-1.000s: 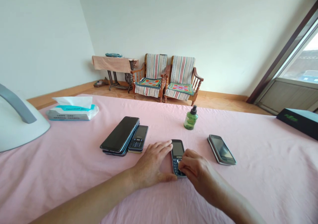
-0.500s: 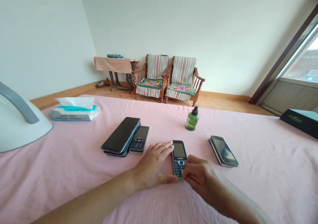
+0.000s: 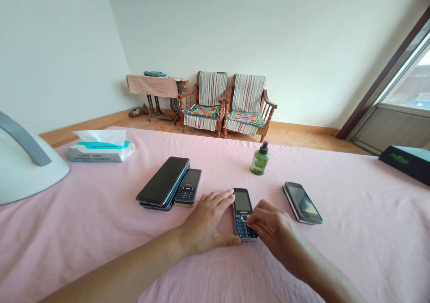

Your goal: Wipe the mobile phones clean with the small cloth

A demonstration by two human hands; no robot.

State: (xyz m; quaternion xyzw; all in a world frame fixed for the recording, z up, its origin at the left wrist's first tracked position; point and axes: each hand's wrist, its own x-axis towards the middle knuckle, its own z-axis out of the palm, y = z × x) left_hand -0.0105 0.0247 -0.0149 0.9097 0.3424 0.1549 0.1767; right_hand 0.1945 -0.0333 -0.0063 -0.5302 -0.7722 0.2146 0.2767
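Observation:
A dark blue keypad phone (image 3: pixel 242 202) lies face up on the pink cloth in front of me. My left hand (image 3: pixel 206 220) braces it from the left, a fingertip at its upper corner and the thumb at its lower corner. Pinched in the fingers of my right hand (image 3: pixel 273 224) is a small thin stick (image 3: pixel 249 222) with a pale tip, over the right side of the keys. The fingers hide most of the stick, so its exact kind is unclear. To the right lies another phone (image 3: pixel 303 203) with a shiny screen, touched by neither hand.
Left of my hands are a stack of dark smartphones (image 3: pixel 163 181) and another keypad phone (image 3: pixel 188 188). A green spray bottle (image 3: pixel 259 160) stands farther back. Around the edges are a tissue pack (image 3: pixel 101 153), a white appliance with a grey handle (image 3: pixel 32 173) and a black box (image 3: pixel 405 164).
My right hand has moved slightly up the keypad, so more of the phone's lower keys show. My left hand stays against the phone.

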